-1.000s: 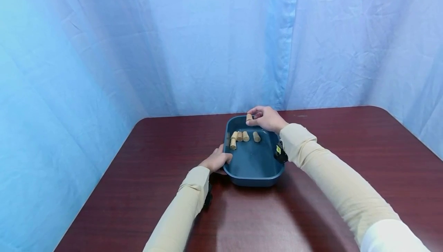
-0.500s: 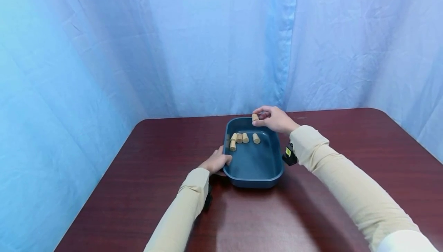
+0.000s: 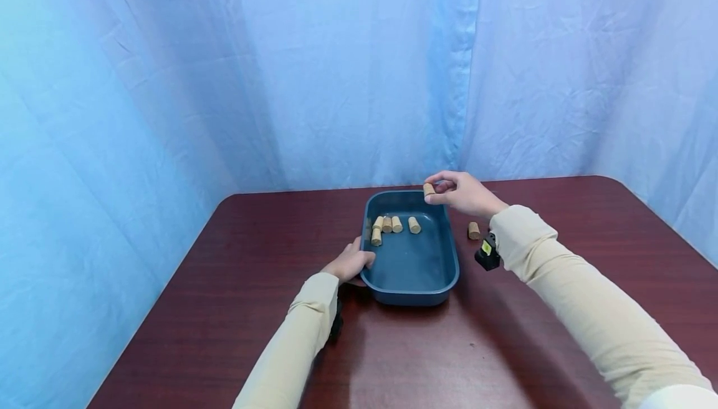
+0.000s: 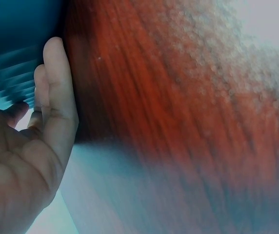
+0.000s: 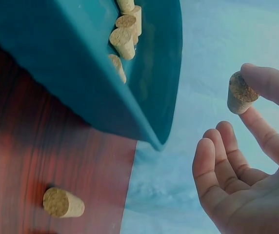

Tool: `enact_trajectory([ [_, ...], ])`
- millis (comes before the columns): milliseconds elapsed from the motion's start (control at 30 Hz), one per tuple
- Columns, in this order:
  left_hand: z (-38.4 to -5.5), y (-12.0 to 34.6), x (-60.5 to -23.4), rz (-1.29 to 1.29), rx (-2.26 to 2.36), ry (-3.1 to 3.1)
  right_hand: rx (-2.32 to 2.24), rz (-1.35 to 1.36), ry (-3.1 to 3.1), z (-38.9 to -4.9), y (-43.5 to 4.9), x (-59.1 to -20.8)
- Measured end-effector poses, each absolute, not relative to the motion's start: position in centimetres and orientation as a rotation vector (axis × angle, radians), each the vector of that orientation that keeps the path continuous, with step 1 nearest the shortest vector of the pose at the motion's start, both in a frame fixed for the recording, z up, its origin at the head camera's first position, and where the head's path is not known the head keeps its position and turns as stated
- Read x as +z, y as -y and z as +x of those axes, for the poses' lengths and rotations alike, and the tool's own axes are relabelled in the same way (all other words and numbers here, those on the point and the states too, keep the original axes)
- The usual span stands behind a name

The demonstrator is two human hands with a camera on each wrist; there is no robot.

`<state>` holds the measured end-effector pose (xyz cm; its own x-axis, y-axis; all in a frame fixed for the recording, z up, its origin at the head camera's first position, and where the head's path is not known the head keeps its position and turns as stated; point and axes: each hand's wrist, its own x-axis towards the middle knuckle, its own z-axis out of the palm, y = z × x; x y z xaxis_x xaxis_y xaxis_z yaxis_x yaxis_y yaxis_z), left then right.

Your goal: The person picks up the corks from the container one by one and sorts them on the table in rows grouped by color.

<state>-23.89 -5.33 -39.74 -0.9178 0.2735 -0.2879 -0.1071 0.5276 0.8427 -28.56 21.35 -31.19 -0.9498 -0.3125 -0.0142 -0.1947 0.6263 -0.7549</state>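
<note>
Between thumb and index finger, my right hand point(image 3: 464, 194) pinches a tapered cork point(image 3: 429, 189) above the far right corner of a blue tray point(image 3: 415, 265). The right wrist view shows this cork point(image 5: 242, 95) held by its ends, the other fingers loosely bent away from it. My left hand point(image 3: 349, 262) grips the tray's left side, thumb over the rim and fingers along the outside. Inside the tray, several corks point(image 3: 387, 224) lie grouped at the far left, and a single cork point(image 3: 414, 226) lies to their right.
Another cork point(image 3: 473, 230) lies on the dark red-brown table point(image 3: 252, 309), right of the tray and close to the right wrist's camera point(image 3: 487, 253). A light blue curtain point(image 3: 348, 72) hangs behind the table and along its sides.
My right hand has moved right with the pinched cork, from over the tray's far end to its far right corner. The cork on the table has come into sight. The left hand stays put.
</note>
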Motion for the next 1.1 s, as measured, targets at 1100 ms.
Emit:
enact_trajectory([
  [1100,-23.8,5.2,-39.8,0.074,1.394,-2.343,-1.222,-0.298,-2.717,-27.7,-31.8,-33.9],
])
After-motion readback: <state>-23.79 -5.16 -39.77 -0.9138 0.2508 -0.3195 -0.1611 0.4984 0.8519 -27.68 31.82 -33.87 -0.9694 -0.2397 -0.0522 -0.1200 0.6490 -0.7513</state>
